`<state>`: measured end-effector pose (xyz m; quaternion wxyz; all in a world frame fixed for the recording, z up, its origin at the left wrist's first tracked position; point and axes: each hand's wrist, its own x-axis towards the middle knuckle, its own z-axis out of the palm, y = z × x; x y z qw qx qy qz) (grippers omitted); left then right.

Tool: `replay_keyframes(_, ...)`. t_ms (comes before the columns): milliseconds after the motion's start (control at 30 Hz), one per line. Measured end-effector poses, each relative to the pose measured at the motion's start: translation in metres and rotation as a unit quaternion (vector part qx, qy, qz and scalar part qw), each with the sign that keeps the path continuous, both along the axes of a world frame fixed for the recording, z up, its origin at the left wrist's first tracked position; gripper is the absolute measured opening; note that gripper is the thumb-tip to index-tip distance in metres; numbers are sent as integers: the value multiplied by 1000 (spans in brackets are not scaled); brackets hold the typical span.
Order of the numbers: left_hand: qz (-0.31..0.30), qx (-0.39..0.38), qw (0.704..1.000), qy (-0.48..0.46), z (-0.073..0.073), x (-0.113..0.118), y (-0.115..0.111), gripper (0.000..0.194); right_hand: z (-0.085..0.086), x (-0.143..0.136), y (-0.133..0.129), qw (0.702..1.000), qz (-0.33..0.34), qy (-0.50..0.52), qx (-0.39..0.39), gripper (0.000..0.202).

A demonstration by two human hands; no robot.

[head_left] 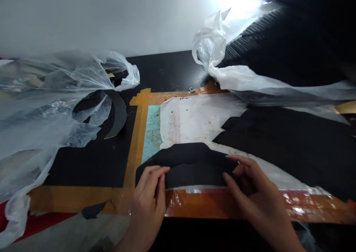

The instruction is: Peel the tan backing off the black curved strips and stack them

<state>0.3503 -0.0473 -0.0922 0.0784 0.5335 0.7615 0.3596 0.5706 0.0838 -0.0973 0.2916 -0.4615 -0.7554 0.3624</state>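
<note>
A flat black piece [191,166] with a curved upper edge lies at the front edge of the work surface, over a stained white sheet [194,118]. My left hand [151,192] pinches its left part between thumb and fingers. At its right end is my right hand [250,189], with thumb and forefinger apart at the piece's edge and the other fingers curled. Further right, several overlapping black pieces [289,144] are spread on the sheet.
Clear plastic bags [55,103] cover the left side, with a curved black piece [118,113] beside them. A knotted plastic bag [211,44] stands at the back right. Brown tape [136,133] borders the sheet. A small metal clip [191,90] lies at the back.
</note>
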Motion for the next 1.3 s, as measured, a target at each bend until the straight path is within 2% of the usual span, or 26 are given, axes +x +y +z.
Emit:
replay_keyframes(300,15,-30,999,29,-1,9,1,23,3,-1,-2,1000,-12,-25,9,32)
replay_keyframes(567,30,-12,996,81,-5,14,7,22,3,-7,-1,992,-3,-78,94,27)
replay_keyframes(667,68,-5,989,134,-6,12,10,21,1,-7,0,978,11,-137,156,27)
replay_keyframes(733,114,-17,979,169,-5,5,7,29,1,-3,3,963,21,-185,194,32)
replay_keyframes(800,151,-15,973,173,-4,-5,0,36,1,4,7,949,19,-233,213,43)
replay_keyframes(867,167,19,972,164,-1,-11,-12,28,3,11,11,939,2,-264,220,57)
replay_keyframes(900,163,42,971,168,1,-10,-18,25,4,14,11,937,-10,-264,228,59)
replay_keyframes(967,112,66,971,200,3,-2,-27,36,6,13,8,938,-17,-231,260,52)
replay_keyframes(1033,20,40,971,237,1,10,-31,50,4,5,-1,937,39,-184,294,46)
replay_keyframes(1100,-60,-32,962,263,-6,20,-30,57,0,-5,-11,928,130,-174,302,51)
replay_keyframes(1200,-83,-111,943,302,-24,22,-32,65,-4,-4,-19,915,217,-206,269,59)
replay_keyframes(1267,-81,-95,941,314,-38,15,-36,72,-2,17,-12,920,217,-200,258,58)
replay_keyframes(1300,-96,-75,942,311,-42,10,-35,76,0,35,-4,928,187,-188,263,54)
